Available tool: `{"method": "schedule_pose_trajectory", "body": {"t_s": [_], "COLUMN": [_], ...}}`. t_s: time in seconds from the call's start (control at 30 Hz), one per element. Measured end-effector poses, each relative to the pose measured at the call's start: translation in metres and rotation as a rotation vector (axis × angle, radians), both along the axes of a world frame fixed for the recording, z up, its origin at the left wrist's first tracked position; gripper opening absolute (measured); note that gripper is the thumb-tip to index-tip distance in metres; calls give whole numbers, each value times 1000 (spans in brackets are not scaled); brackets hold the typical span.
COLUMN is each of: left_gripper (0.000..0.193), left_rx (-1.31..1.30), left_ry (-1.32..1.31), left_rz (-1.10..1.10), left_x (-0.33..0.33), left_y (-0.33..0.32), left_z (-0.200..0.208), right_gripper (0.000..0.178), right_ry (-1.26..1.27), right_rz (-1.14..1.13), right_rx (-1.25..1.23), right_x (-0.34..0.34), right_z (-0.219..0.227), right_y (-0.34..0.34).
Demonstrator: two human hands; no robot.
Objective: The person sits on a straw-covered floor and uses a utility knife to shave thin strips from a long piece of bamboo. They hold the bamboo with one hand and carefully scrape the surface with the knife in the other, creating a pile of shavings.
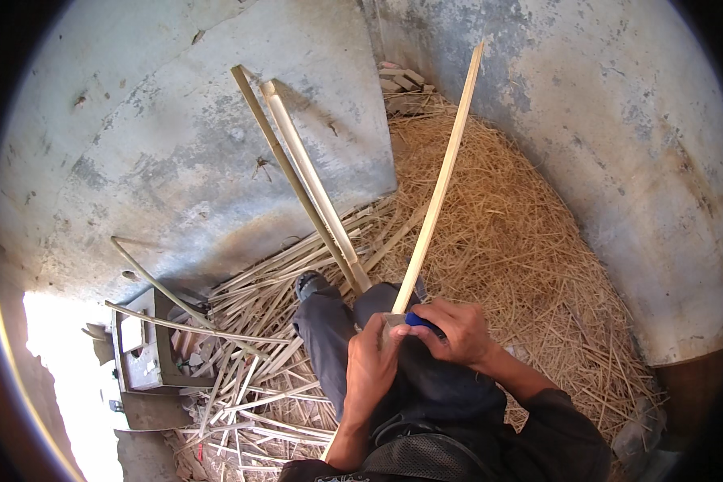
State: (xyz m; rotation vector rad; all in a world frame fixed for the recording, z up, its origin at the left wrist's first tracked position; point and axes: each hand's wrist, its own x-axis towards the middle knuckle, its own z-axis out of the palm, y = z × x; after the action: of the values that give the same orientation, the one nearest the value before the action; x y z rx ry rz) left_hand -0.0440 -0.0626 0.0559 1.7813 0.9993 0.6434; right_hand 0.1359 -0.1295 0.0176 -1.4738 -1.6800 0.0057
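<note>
A long pale split-bamboo strip rises away from my hands, tilted to the right at its far end. My left hand is closed at its near end, thumb up against a flat greyish piece that looks like a blade. In my right hand is a tool with a blue handle, fingers wrapped round it. Both hands nearly meet above my lap, the blue handle between them. The tool's exact kind is partly hidden by my fingers.
Two bamboo poles lean on the grey wall ahead. Thin shavings heap up on the right, and cut strips litter the floor at left. A box-like wooden frame stands there, with bricks at the back.
</note>
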Motion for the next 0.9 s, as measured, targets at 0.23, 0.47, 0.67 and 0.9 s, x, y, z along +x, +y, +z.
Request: {"method": "schedule_pose_trajectory", "body": {"t_s": [0.23,0.47,0.67,0.9], "left_gripper": [30,30,31,28], "left_rx": [32,28,-15,12], "left_ry": [36,48,82,77], "left_rz": [-1,-9,-55,3], "left_x": [-1,-3,-20,-26], "left_y": [-3,-3,-25,-27], "left_z": [1,-2,-20,-24], "right_gripper": [29,29,31,33], "right_ry": [-42,-72,86,126], "right_rz": [-12,0,-414,-286], "right_rx": [25,-6,82,98], "right_x": [3,5,78,76], "right_z": [-2,3,7,-4], "right_y": [1,-1,20,15]}}
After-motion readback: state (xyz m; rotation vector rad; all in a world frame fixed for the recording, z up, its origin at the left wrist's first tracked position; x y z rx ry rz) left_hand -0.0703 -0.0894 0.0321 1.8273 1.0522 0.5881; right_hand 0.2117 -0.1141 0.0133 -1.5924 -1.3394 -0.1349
